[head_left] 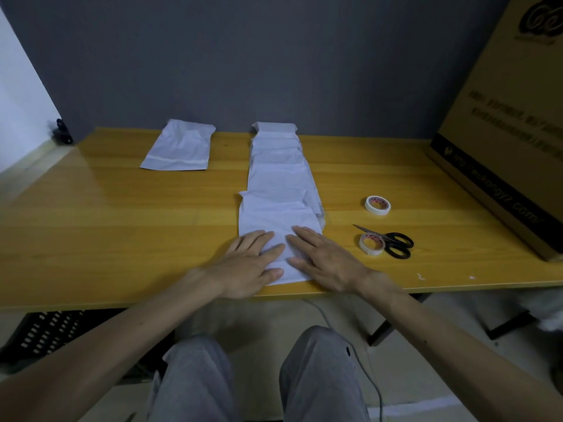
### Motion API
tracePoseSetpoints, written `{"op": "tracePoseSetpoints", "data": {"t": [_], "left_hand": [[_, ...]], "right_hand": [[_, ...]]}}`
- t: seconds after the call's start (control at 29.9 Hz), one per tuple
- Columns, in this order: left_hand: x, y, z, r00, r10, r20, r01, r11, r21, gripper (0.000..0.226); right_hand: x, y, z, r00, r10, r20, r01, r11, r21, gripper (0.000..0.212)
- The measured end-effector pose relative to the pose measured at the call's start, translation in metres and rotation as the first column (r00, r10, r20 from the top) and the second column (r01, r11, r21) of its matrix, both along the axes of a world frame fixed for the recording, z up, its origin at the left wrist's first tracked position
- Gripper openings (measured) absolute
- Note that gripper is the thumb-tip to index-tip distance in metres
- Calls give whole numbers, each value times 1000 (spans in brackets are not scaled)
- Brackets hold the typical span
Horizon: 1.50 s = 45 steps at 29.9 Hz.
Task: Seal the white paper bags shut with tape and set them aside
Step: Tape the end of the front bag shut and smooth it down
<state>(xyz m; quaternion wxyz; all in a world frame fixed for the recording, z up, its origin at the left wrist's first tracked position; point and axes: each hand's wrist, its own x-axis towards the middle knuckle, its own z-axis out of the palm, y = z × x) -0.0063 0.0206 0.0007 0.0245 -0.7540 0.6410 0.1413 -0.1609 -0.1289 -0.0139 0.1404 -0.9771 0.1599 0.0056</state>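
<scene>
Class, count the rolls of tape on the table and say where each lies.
2. The far tape roll lies alone, right of the row of bags; the near tape roll lies by the scissors. None looks hidden.

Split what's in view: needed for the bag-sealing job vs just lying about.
Job:
- row of white paper bags, near end pressed flat by left hand and right hand
- taped bag, set aside far left
- far tape roll
- near tape roll
- scissors

Lying about:
- cardboard box
- black crate
- cable
</scene>
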Motion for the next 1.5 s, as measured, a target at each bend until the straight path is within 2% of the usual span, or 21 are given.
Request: {"op": "tracePoseSetpoints", "data": {"t": [0.17, 0.37, 0.47, 0.6, 0.8, 1.04, 1.1, 1.17, 1.24, 1.3, 1.4, 1.5], "left_hand": [[-1, -4, -1, 1000, -6, -5, 6, 1000, 25, 63], [-6, 4, -14, 998, 42, 55, -42, 999, 0, 70], [-6, 5, -15, 996, 58, 64, -58, 998, -7, 73], [-5, 5, -14, 996, 65, 63, -66, 998, 5, 74], [7, 24, -10, 989, 92, 116, -97, 995, 35, 60], [25, 35, -1, 982, 148, 119, -157, 985, 74, 56], [32, 37, 2, 970, 161, 182, -167, 986, 13, 56], [30, 35, 1, 960, 179, 215, -144, 975, -169, 59], [14, 25, 2, 977, 185, 108, -142, 936, -321, 62], [-6, 11, 2, 990, 135, 40, -112, 927, -357, 57], [-24, -2, -7, 986, 164, -36, -168, 960, -226, 56], [-18, 0, -18, 976, 215, 40, -208, 969, -137, 63]], "right_hand": [[20, 14, 4, 994, -59, 94, 57, 998, 15, 56], [26, 18, -13, 996, -84, -22, 82, 993, -81, 62], [25, 18, -13, 996, -79, -50, 74, 992, -103, 77], [26, 17, -14, 993, -107, -46, 103, 991, -84, 68], [26, 18, -13, 991, -125, -45, 122, 990, -66, 76], [27, 25, -11, 979, -199, -39, 198, 980, -21, 70], [29, 27, -10, 977, -212, -35, 211, 977, -18, 70], [32, 31, -10, 974, -224, -38, 223, 975, -18, 71], [34, 34, -9, 971, -237, -42, 237, 971, -19, 71], [34, 34, -10, 971, -235, -43, 232, 971, -59, 69], [33, 34, -10, 974, -218, -61, 210, 970, -126, 62], [33, 33, -10, 975, -217, -47, 212, 973, -97, 58]]}}
